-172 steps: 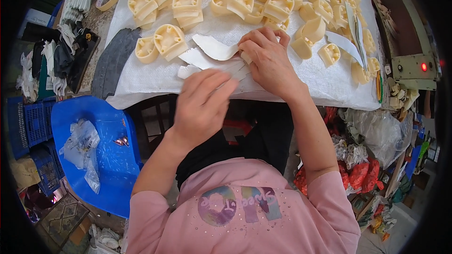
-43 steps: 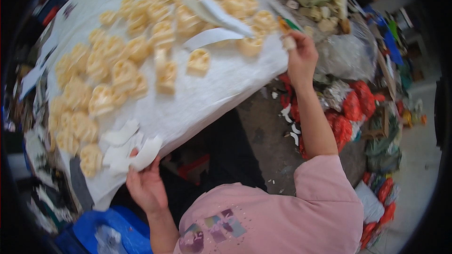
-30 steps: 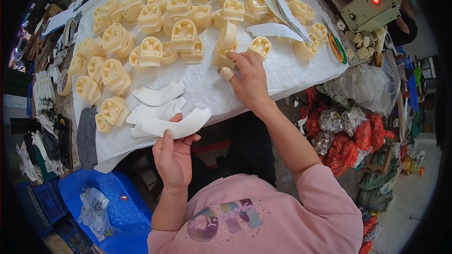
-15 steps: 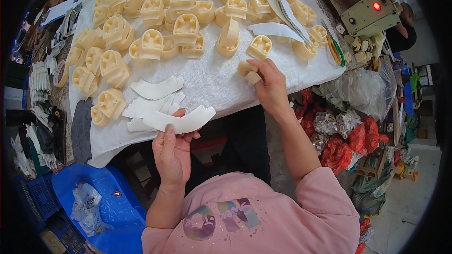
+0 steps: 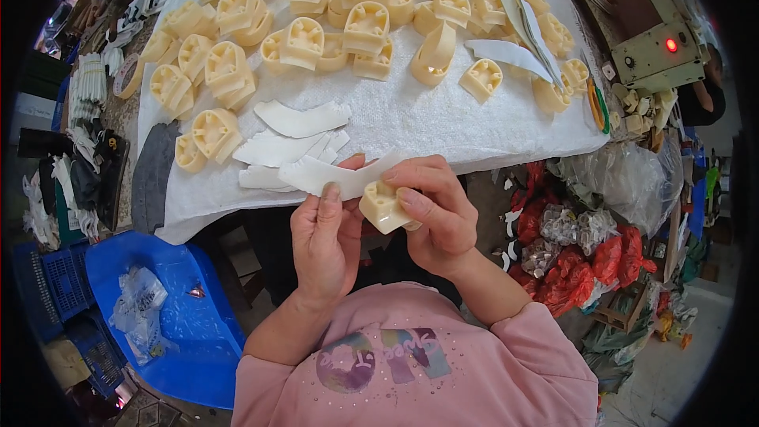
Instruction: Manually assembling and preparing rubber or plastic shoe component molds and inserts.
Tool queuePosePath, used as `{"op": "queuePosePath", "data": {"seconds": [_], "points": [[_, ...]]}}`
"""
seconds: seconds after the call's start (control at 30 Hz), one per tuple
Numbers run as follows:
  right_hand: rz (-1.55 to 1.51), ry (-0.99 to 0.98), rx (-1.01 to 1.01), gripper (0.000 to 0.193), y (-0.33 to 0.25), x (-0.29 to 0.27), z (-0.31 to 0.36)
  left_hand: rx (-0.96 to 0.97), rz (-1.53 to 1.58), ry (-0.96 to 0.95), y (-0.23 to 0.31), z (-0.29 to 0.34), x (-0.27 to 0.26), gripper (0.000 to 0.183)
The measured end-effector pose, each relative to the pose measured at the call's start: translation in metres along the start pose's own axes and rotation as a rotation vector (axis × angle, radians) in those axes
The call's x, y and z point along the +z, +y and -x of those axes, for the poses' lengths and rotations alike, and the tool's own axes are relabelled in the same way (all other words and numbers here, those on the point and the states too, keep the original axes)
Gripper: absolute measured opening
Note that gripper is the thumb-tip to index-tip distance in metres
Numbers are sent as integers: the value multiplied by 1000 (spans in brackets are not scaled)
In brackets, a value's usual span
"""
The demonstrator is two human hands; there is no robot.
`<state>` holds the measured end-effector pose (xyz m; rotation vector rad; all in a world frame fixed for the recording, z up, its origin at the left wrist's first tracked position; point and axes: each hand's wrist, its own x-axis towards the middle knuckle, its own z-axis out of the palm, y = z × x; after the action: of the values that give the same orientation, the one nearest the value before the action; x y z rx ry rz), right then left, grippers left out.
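In front of my chest, my left hand pinches a white curved strip between thumb and fingers. Its right end reaches up to the cream plastic shoe heel gripped by my right hand. I cannot tell whether strip and heel are touching. The heel's hollow, ribbed end faces up and its smooth side faces me. More white curved strips lie overlapping on the cloth just beyond my left hand. Farther back, many cream heels crowd the cloth, with one heel a little apart.
White cloth covers the table. Longer white strips lean on heels at right, near green-and-orange handled scissors. A beige machine shows a red light. Below left stands a blue tub; red bags lie right.
My right hand has brought the heel from above the cloth in toward my left hand. The left hand, still pinching its strip, has shifted slightly right, and the view has moved.
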<state>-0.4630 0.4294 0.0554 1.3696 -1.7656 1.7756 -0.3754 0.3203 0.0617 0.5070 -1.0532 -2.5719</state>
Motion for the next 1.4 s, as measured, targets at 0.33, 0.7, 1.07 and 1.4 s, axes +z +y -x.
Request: {"op": "queuePosePath", "data": {"seconds": [0.33, 0.7, 1.07, 1.4], "points": [[179, 1, -190, 31, 11, -2, 9, -36, -46, 19, -4, -1, 6, 45], [274, 69, -95, 37, 16, -24, 15, -16, 12, 54, -19, -13, 12, 41], [297, 130, -26, 33, 25, -44, 19, 18, -51, 8, -21, -15, 13, 40], [854, 301, 99, 33, 48, -180, 18, 122, -248, 42, -24, -25, 10, 42]]}}
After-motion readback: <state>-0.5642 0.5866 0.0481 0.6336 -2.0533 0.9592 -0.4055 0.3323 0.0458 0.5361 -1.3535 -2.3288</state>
